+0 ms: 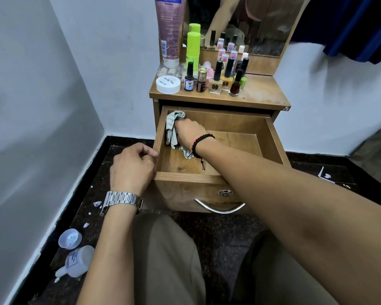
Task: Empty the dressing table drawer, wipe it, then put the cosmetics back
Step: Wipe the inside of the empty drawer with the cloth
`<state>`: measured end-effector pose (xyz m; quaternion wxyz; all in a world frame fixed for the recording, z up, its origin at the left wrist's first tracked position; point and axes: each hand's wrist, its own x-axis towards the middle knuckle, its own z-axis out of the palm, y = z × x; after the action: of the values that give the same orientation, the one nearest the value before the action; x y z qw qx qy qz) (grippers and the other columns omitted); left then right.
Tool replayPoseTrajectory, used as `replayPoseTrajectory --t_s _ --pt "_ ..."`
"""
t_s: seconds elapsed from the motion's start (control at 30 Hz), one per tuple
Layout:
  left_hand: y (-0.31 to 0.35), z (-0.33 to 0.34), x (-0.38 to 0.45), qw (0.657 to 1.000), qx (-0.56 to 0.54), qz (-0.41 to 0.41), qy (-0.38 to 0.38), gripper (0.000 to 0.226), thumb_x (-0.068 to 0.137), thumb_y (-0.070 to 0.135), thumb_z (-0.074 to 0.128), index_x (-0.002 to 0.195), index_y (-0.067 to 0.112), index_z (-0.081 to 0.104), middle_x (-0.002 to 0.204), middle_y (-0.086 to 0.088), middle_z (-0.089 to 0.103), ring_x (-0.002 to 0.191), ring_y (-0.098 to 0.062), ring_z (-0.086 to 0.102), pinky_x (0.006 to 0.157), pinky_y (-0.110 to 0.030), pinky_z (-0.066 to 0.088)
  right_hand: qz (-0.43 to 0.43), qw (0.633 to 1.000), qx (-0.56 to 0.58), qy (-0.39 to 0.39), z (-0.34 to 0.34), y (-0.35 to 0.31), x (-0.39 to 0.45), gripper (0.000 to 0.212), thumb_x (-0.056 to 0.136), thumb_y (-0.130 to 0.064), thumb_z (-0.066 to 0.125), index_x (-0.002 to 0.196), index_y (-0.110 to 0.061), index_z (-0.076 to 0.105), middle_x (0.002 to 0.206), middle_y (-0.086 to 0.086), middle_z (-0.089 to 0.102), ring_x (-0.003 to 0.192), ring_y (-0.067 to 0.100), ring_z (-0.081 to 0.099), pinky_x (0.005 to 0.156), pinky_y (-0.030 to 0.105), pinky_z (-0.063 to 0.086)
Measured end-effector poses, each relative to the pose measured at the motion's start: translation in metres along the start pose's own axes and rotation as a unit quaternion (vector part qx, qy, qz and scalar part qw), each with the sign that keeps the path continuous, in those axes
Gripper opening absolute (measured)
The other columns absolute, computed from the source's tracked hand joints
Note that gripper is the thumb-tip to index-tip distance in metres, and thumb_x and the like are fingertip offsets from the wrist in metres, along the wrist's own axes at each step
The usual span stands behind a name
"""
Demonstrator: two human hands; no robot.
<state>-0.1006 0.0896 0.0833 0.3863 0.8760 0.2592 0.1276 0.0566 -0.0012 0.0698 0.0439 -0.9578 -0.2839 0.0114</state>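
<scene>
Right hand (188,132) gripped a crumpled grey cloth (171,128) against the wooden drawer's (271,137) back-left corner; left hand (132,168), loosely curled and holding nothing, rested at its front-left corner.

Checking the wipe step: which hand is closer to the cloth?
Right. The right hand grips the cloth inside the drawer; the left hand rests outside the drawer's front-left corner.
</scene>
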Motion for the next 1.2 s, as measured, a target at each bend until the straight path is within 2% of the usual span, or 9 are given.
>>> replayPoseTrajectory --t_s 0.23,0.43,0.5,0.7,0.83,0.97,1.03,1.1,1.2 --pt "0.003 -0.003 -0.004 1.0 0.002 -0.004 0.001 0.024 0.081 0.011 0.049 0.078 0.026 0.067 0.086 0.001 0.07 0.078 -0.03 0.06 0.08 -0.042 0.051 0.011 0.99 -0.04 -0.137 -0.008 0.009 0.004 0.038 0.093 -0.033 0.056 0.125 -0.012 0.059 0.131 0.009 0.057 0.118 0.029 0.056 0.093 0.035 0.047" --pt "0.003 -0.002 -0.004 1.0 0.004 -0.006 0.001 0.022 0.082 0.013 0.05 0.08 0.025 0.068 0.082 0.001 0.07 0.075 -0.03 0.059 0.081 -0.042 0.051 0.023 0.998 0.019 0.052 0.0 0.013 -0.005 0.042 0.09 -0.011 0.053 0.127 -0.005 0.036 0.112 0.02 0.061 0.099 0.04 0.063 0.068 0.04 0.044" --pt "0.003 -0.002 -0.003 1.0 0.003 -0.007 0.003 0.023 0.081 0.012 0.049 0.079 0.025 0.068 0.081 0.0 0.069 0.075 -0.03 0.059 0.081 -0.043 0.051 0.004 0.997 0.052 0.056 0.001 0.006 0.0 0.04 0.088 -0.007 0.054 0.124 -0.005 0.036 0.112 0.021 0.062 0.098 0.041 0.063 0.072 0.043 0.049" --pt "0.002 -0.001 -0.001 1.0 0.01 0.001 0.004 0.023 0.08 0.012 0.049 0.077 0.026 0.066 0.087 0.0 0.07 0.08 -0.033 0.061 0.08 -0.044 0.051 0.014 0.992 0.107 -0.071 0.006 -0.008 0.009 0.051 0.087 -0.012 0.058 0.133 -0.005 0.039 0.119 0.019 0.06 0.108 0.036 0.059 0.073 0.033 0.044" --pt "0.003 -0.001 -0.002 1.0 0.013 0.003 -0.001 0.022 0.078 0.016 0.048 0.076 0.028 0.066 0.086 0.0 0.07 0.077 -0.032 0.06 0.079 -0.043 0.051 -0.073 0.983 0.052 -0.159 -0.001 -0.007 -0.014 0.031 0.082 -0.024 0.071 0.106 -0.007 0.059 0.099 0.01 0.06 0.09 0.024 0.057 0.063 0.027 0.044" --pt "0.007 -0.002 -0.006 1.0 0.014 0.004 -0.001 0.022 0.073 0.023 0.044 0.073 0.03 0.065 0.086 -0.005 0.07 0.081 -0.036 0.06 0.079 -0.041 0.051 -0.112 0.966 0.035 -0.23 -0.003 -0.017 -0.029 0.01 0.082 -0.017 0.065 0.084 -0.012 0.057 0.085 0.007 0.06 0.084 0.028 0.061 0.061 0.028 0.045" --pt "0.007 -0.003 -0.006 1.0 0.023 -0.001 -0.001 0.022 0.079 0.016 0.049 0.076 0.029 0.067 0.089 -0.006 0.07 0.086 -0.036 0.06 0.081 -0.041 0.049 -0.131 0.958 0.04 -0.251 -0.009 -0.014 -0.031 0.01 0.086 -0.011 0.058 0.096 -0.008 0.06 0.095 0.008 0.06 0.088 0.027 0.058 0.067 0.029 0.043" --pt "0.007 -0.003 -0.007 1.0 0.029 -0.002 0.002 0.023 0.081 0.012 0.051 0.08 0.027 0.068 0.088 -0.007 0.07 0.086 -0.035 0.059 0.079 -0.039 0.049 -0.14 0.951 0.086 -0.262 -0.021 -0.003 -0.034 0.029 0.091 -0.005 0.05 0.119 -0.005 0.056 0.109 0.008 0.061 0.092 0.023 0.055 0.07 0.03 0.046" --pt "0.006 -0.003 -0.006 1.0 0.03 -0.002 0.001 0.023 0.082 0.012 0.051 0.082 0.026 0.069 0.082 -0.005 0.068 0.076 -0.03 0.057 0.071 -0.035 0.045 -0.153 0.95 0.132 -0.238 -0.048 0.023 -0.042 0.033 0.094 -0.006 0.049 0.126 -0.008 0.054 0.119 0.006 0.061 0.093 0.02 0.056 0.073 0.028 0.047"
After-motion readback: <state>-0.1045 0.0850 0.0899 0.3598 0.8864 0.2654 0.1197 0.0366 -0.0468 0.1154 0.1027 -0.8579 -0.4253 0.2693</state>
